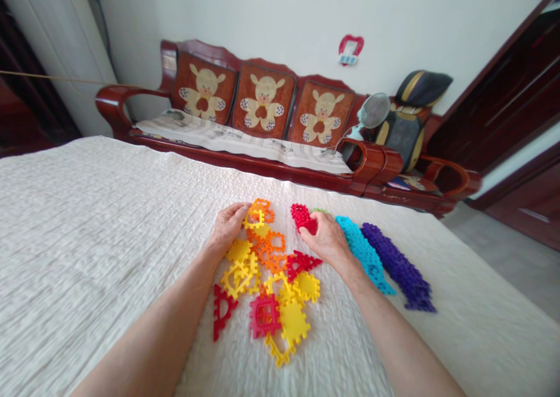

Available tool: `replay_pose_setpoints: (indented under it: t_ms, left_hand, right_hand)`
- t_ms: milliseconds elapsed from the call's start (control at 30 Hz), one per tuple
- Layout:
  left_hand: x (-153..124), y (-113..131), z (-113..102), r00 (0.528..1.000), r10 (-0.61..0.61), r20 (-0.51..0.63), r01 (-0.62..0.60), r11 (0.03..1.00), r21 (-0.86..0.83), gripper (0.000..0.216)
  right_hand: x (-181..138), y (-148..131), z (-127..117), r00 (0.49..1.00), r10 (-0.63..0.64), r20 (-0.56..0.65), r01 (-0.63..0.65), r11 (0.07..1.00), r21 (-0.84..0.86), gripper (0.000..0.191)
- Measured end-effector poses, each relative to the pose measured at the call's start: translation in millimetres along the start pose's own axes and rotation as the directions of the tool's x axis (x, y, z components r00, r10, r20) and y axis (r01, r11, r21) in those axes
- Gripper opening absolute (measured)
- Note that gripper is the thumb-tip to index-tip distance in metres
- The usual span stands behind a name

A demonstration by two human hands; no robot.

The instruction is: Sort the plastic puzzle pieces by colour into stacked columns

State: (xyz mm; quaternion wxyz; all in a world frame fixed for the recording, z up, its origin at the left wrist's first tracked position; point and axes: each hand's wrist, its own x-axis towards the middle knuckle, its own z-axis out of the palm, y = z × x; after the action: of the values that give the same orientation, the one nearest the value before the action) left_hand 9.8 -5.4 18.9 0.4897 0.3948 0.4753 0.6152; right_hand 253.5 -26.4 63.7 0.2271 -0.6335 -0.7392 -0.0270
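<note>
My left hand (229, 224) is closed at the far left of the pile, its fingertips on the edge of a yellow square interlocking tile (254, 218). Orange tiles (275, 242) lie just beyond and beside it. My right hand (327, 236) has thumb and fingers closed on red interlocking tiles (301, 215), which form a small stack on the cloth. Closer to me spread loose yellow tiles (294, 321), a red window tile (265, 316) and red triangle tiles (224, 309). A green piece (320, 211) is mostly hidden behind my right hand.
To the right lie a long row of light-blue tiles (365, 254) and a row of purple tiles (400, 268). All rest on a white quilted cover (109, 222). Beyond its far edge stand a wooden sofa (262, 157) with bear cushions (265, 102) and a small fan (374, 111).
</note>
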Motion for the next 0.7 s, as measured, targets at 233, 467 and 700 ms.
replay_pose_setpoints:
  t_ms: [233,467,700]
  left_hand:
    - [0.1,0.1,0.4,1.000,-0.002,0.001,0.002,1.000,-0.001,0.034]
    - [2.4,-3.6,-1.1,1.000,0.022,0.006,-0.023,0.999,0.026,0.037]
    - [2.4,-5.3,-2.8,0.999,0.036,0.015,-0.036,0.998,0.047,0.038]
  right_hand:
    - [-5.1,-4.4,5.3,0.995,-0.068,-0.073,0.059,0.991,-0.117,0.031]
    - [-4.5,-10.6,5.6,0.998,-0.059,-0.035,0.049,0.969,-0.244,0.030]
    - [-4.3,-10.2,2.0,0.994,-0.092,-0.065,0.076,0.974,-0.214,0.035]
